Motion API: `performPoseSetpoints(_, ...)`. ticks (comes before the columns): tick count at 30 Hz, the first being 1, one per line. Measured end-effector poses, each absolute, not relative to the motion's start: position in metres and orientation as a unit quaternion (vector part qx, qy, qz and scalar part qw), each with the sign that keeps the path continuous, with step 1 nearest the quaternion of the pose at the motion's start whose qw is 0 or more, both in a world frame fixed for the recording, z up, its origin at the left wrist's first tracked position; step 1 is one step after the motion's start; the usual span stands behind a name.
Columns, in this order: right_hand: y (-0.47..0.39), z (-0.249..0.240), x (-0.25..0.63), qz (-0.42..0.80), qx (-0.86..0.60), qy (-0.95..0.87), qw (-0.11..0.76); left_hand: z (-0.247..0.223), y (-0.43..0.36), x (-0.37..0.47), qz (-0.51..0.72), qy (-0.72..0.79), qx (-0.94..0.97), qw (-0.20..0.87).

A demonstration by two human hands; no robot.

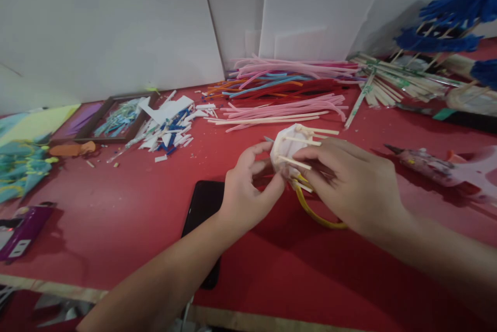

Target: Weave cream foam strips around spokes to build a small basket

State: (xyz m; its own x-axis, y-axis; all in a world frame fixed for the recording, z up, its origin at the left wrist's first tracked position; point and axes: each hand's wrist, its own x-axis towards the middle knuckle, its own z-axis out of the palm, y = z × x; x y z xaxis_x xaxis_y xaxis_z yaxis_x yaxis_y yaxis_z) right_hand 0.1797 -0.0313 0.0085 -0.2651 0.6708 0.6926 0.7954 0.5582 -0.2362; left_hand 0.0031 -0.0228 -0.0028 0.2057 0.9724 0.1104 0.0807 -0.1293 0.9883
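Note:
A small round white piece (280,146) with several short wooden sticks (297,161) poking out to the right is held above the red table. My left hand (252,182) grips its left and lower edge between thumb and fingers. From the right, my right hand (345,182) has its fingers closed at the lower sticks; the fingertips partly hide what they pinch. A curved yellow strip (316,216) shows just below the piece, passing behind my right hand.
A black phone (204,200) lies under my left forearm. Behind are pipe cleaners (287,70), white scraps (171,114) and a framed tray (112,139). To the right are a pink glue gun (430,163), wooden sticks (388,83) and blue structures (438,42); a purple device (29,228) sits left.

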Motion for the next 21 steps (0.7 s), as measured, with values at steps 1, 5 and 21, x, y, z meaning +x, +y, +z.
performPoseSetpoints(1, -0.031, 0.009, 0.18, -0.076, -0.462, -0.792, 0.393, -0.003, -0.022, 0.003, 0.455, 0.44, 0.604, 0.485)
performPoseSetpoints(5, -0.032, 0.008, 0.178, -0.066, -0.45, -0.793, 0.404, -0.006, -0.02, 0.001, 0.453, 0.461, 0.611, 0.457)
performPoseSetpoints(21, -0.023, 0.021, 0.185, 0.049, -0.421, -0.74, 0.523, -0.003, -0.012, -0.002, 0.439, 0.491, 0.558, 0.505)
